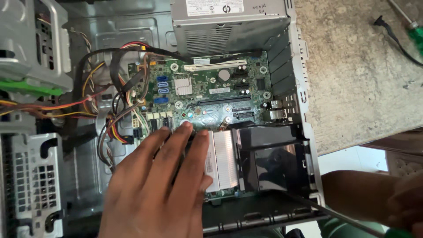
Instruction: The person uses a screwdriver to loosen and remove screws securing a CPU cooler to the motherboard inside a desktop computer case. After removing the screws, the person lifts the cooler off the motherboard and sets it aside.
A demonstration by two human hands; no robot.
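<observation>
The green circuit board (211, 94) lies flat inside the open metal computer case (304, 132) on the desk (352, 66); it seems stiff but fragile, better touched only at its edges. The left hand (163, 185) rests over it with flat, open fingers, holding nothing, beside the silver cooling fins (224, 161) and the black fan cover (269, 154). The right hand (407, 200) is blurred at the lower right, so I cannot tell its grip; bundled wires (119, 114) lie at the left.

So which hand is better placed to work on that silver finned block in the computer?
Probably the left hand: it lies flat inside the open computer case, fingertips on the green motherboard beside the heatsink. The right hand is outside the case at the picture's edge, blurred.
</observation>
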